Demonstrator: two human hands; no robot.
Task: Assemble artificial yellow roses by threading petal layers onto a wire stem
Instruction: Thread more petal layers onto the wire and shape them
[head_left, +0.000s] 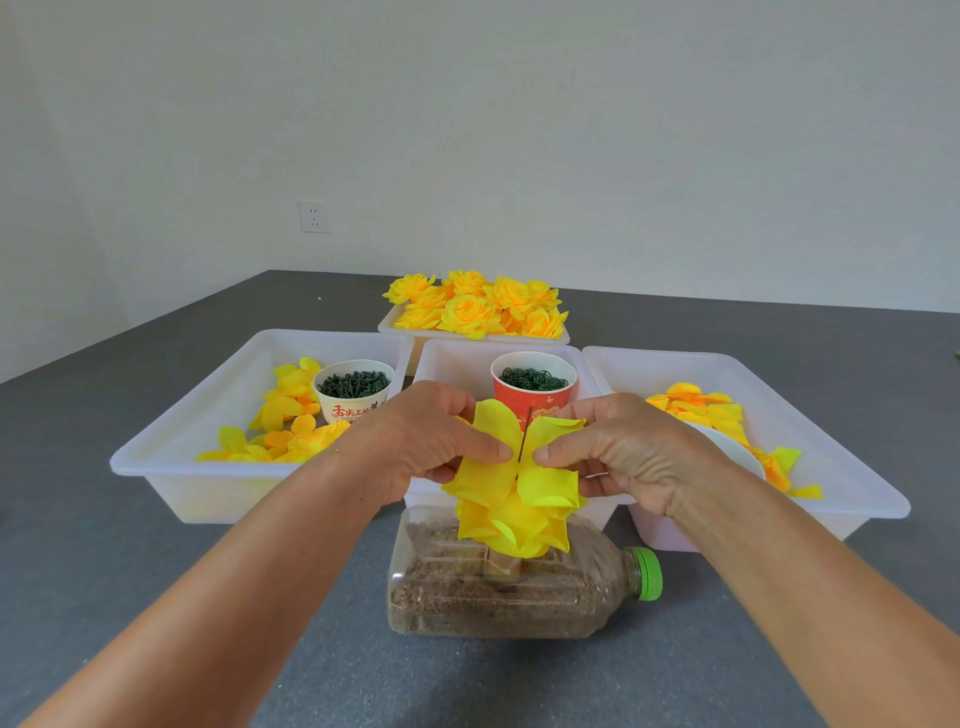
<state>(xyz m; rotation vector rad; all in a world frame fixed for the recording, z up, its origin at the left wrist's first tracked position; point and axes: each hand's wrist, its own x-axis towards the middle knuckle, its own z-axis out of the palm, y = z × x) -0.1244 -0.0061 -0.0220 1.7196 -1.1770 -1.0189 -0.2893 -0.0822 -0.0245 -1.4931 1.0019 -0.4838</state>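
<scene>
I see a dark grey tabletop running back to a plain white wall with one white socket low on it. Both hands are close together over the middle of the tabletop: my left hand pinches the left side of a yellow petal layer, and my right hand pinches its right side. The thumbs nearly meet at the thin dark wire stem that pokes up through the layer. Below it, more yellow petals are already gathered on the same stem, just above a clear bottle lying on its side, filled with brown grains and closed with a green cap.

Behind stand white trays: the left tray holds loose petals and a white cup of dark green pieces, the middle one a red cup of green rings, the right tray more petals. The far tray is heaped with finished roses.
</scene>
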